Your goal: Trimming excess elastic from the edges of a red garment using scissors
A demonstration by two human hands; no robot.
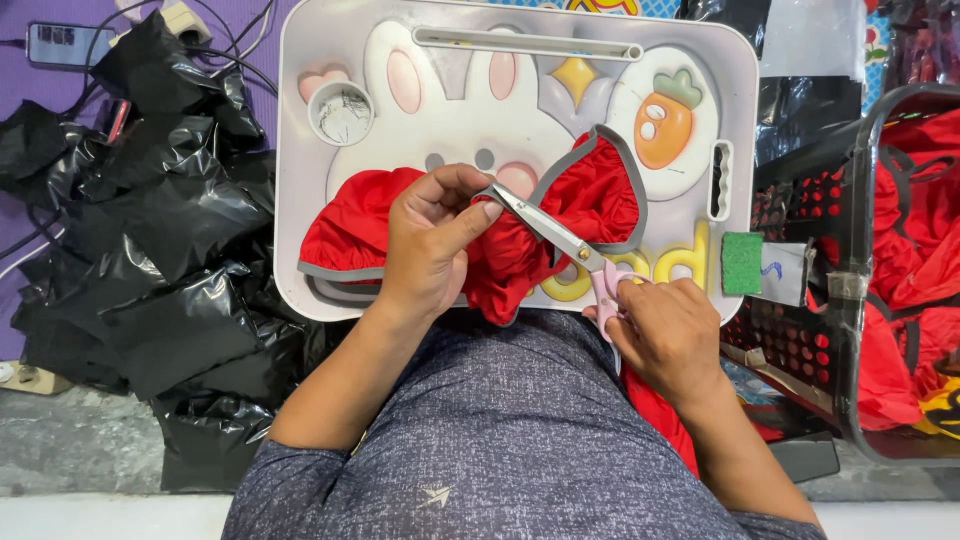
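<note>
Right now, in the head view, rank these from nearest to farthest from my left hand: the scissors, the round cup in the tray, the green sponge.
From the left hand:
1. Scissors, touching its fingertips, right.
2. Round cup, upper left.
3. Green sponge, far right.

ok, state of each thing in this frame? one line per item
left hand: pinching the red fabric
right hand: gripping the scissors' pink handles
scissors: blades nearly closed, tips at the left fingers
red fabric: bunched on the tray, grey-trimmed
lap tray: flat, across the lap
black basket: holds more red fabric
small cup: upright in tray recess
</note>
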